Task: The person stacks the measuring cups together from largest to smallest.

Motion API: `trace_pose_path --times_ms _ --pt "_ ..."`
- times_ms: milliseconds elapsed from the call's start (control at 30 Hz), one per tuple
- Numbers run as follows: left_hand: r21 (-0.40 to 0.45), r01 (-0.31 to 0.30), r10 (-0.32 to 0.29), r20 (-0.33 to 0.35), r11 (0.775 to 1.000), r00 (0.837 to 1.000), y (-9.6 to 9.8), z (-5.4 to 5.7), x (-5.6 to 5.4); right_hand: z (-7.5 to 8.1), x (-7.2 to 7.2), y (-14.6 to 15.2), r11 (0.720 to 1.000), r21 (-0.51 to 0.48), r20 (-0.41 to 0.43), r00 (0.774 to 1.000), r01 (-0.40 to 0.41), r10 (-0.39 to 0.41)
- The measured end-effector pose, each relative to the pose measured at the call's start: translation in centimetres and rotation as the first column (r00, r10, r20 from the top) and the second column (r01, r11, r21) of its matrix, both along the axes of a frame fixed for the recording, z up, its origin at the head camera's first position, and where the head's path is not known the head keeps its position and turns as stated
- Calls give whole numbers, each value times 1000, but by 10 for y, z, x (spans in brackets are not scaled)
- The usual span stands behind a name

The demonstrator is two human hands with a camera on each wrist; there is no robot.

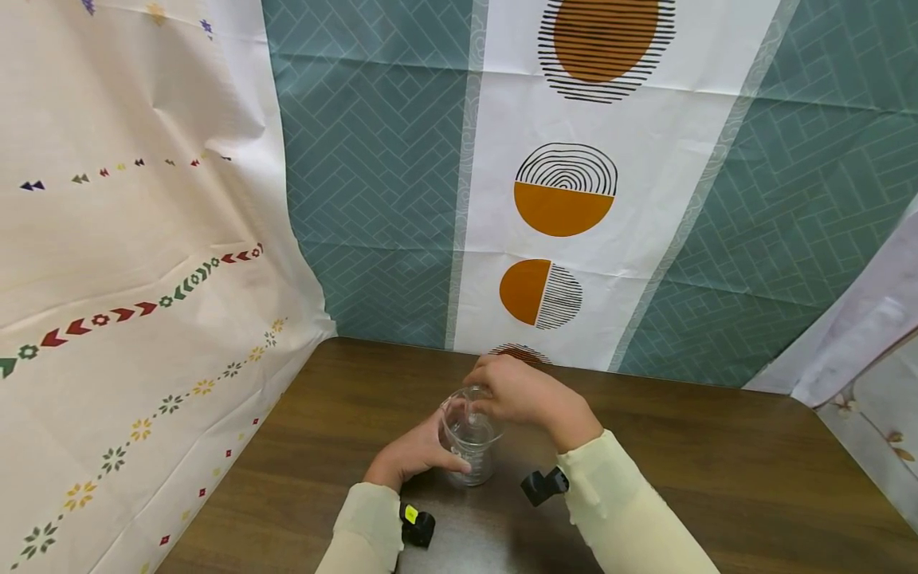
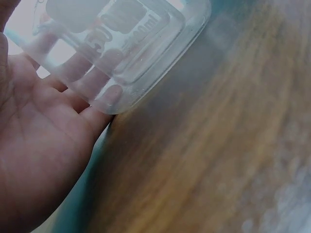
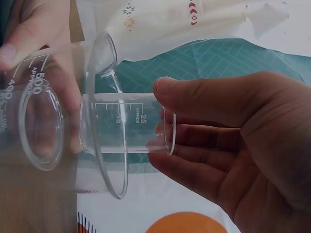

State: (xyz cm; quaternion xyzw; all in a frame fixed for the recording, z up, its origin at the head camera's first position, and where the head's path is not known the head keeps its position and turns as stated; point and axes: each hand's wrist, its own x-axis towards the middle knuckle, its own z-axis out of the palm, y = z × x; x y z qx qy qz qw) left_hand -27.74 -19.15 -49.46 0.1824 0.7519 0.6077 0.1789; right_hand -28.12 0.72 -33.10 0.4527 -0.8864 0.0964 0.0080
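Note:
A large clear beaker (image 1: 479, 462) with white markings up to 500 stands on the wooden table. My left hand (image 1: 414, 453) grips its side, the thumb across the front and the fingers behind the wall, which shows also in the left wrist view. With thumb and fingertips my right hand (image 1: 523, 392) pinches a small clear beaker (image 3: 124, 131), marked 25, near its rim. In the right wrist view the small beaker's base end lies within the large beaker's mouth. Deeper inside shows another round glass rim (image 3: 59, 128); what it belongs to is unclear.
The brown wooden table (image 1: 717, 462) extends on both sides of the hands. Behind it hangs a teal and white patterned cloth (image 1: 373, 199), with a cream patterned cloth (image 1: 129, 263) on the left. A black wrist camera (image 1: 543, 485) sits by each sleeve.

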Motion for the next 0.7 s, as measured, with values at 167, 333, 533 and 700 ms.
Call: trace_pose_path --times_ms 167,333,533,700 --pt "12 3 -3 7 1000 1000 0 0 1 -4 -1 0 1000 8 27 1000 -3 3" --pt "10 1 -1 10 1000 1000 0 0 0 -8 -1 0 1000 9 53 999 1 -1" --pt "2 -8 8 17 1000 1000 0 0 1 -12 -2 0 1000 10 82 997 -1 0" --pt "-22 -18 19 17 1000 1000 0 0 0 -14 -2 0 1000 1 100 995 3 -4"
